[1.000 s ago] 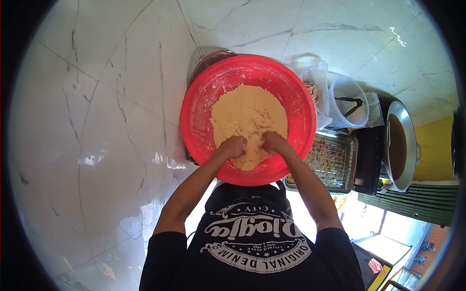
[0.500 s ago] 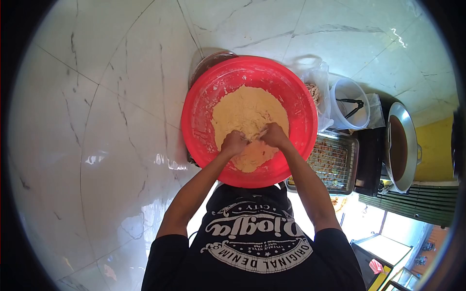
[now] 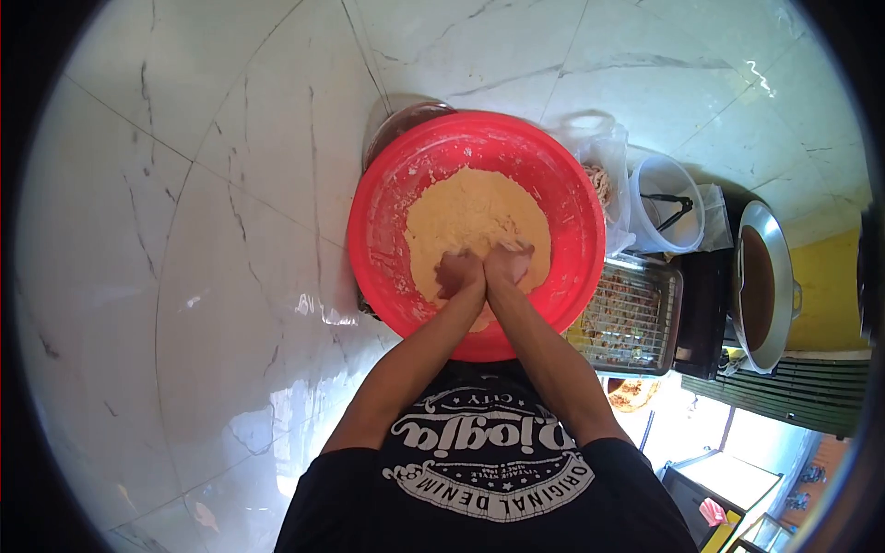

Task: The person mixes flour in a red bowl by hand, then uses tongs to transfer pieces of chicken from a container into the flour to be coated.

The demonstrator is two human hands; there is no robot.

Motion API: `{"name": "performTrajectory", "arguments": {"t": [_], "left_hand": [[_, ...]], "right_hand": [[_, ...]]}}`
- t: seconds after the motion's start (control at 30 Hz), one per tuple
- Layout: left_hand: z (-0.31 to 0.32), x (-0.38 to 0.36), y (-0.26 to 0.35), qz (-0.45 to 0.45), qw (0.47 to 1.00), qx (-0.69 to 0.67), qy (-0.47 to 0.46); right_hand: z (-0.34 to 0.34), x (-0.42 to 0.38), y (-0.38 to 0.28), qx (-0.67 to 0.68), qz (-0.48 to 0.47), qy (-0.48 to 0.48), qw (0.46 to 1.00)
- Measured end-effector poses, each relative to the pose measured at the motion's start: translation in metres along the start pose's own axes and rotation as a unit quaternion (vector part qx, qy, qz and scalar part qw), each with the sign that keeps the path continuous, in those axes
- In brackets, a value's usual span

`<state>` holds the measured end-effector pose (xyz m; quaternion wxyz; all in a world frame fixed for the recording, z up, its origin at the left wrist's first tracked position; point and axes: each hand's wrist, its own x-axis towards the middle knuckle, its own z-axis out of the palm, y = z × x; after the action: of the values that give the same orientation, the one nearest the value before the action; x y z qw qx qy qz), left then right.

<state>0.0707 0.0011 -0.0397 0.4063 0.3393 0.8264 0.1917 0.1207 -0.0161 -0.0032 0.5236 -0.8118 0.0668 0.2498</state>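
A wide red basin (image 3: pixel 380 226) holds a broad bed of pale yellow flour (image 3: pixel 475 203), with loose crumbs and lumps on its surface. Both hands are down in the flour at its near side, wrists side by side. My left hand (image 3: pixel 458 273) is smeared by motion, so its fingers cannot be read. Beside it, my right hand (image 3: pixel 509 262) touches the flour, with pale, dusted fingers that are blurred too. Whether either hand grips anything is hidden.
Right of the basin stand a plastic bag (image 3: pixel 604 184) with pale strips inside, a white bucket (image 3: pixel 659 173) with black-handled tongs (image 3: pixel 678 212), and a wire rack on a tray (image 3: pixel 631 318). Farther right sits a large pan (image 3: pixel 782 276) of brown liquid. Marbled tiles (image 3: pixel 240 230) extend leftward.
My hands have come together from apart, wrists now touching or nearly so, and turned in the flour. The left moved right and the right moved left. The basin appears slightly lower in view.
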Motion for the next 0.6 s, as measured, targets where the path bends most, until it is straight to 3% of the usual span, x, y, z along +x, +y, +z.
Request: {"name": "performTrajectory", "arguments": {"t": [0.07, 0.1, 0.17, 0.2, 0.27, 0.3, 0.37, 0.4, 0.47, 0.5, 0.57, 0.6], "left_hand": [[-0.014, -0.026, 0.019, 0.028, 0.992, 0.122, 0.010], [-0.012, -0.023, 0.025, 0.034, 0.992, 0.118, 0.011], [-0.015, -0.021, 0.018, 0.225, 0.957, 0.179, 0.031], [-0.015, -0.015, 0.014, 0.223, 0.958, 0.179, 0.032], [-0.012, -0.001, 0.005, 0.391, 0.888, 0.240, -0.014], [-0.020, 0.005, 0.001, 0.389, 0.889, 0.241, -0.015], [-0.039, 0.023, 0.003, 0.438, 0.775, 0.420, -0.175], [-0.043, 0.030, -0.007, 0.438, 0.775, 0.421, -0.176], [-0.043, 0.041, -0.034, 0.447, 0.707, 0.438, -0.329], [-0.045, 0.035, -0.035, 0.448, 0.706, 0.440, -0.328], [-0.049, 0.022, -0.039, 0.429, 0.658, 0.505, -0.358], [-0.049, 0.022, -0.041, 0.428, 0.658, 0.506, -0.358]], "right_hand": [[0.002, -0.002, -0.001, -0.141, -0.042, -0.019, 0.989], [0.004, 0.004, -0.007, -0.135, -0.046, -0.020, 0.990], [-0.007, 0.016, -0.003, -0.163, -0.122, -0.100, 0.974], [-0.009, 0.023, 0.000, -0.165, -0.121, -0.101, 0.974], [-0.013, 0.041, 0.006, -0.230, -0.158, -0.134, 0.951], [-0.023, 0.042, 0.004, -0.233, -0.157, -0.133, 0.951], [-0.041, 0.036, -0.010, -0.493, -0.229, -0.315, 0.778], [-0.044, 0.036, -0.002, -0.493, -0.228, -0.315, 0.778], [-0.048, 0.039, 0.018, -0.573, -0.271, -0.517, 0.575], [-0.046, 0.036, 0.024, -0.572, -0.272, -0.517, 0.576], [-0.039, 0.027, 0.038, -0.643, -0.298, -0.505, 0.493], [-0.040, 0.024, 0.032, -0.642, -0.297, -0.506, 0.493]]}}
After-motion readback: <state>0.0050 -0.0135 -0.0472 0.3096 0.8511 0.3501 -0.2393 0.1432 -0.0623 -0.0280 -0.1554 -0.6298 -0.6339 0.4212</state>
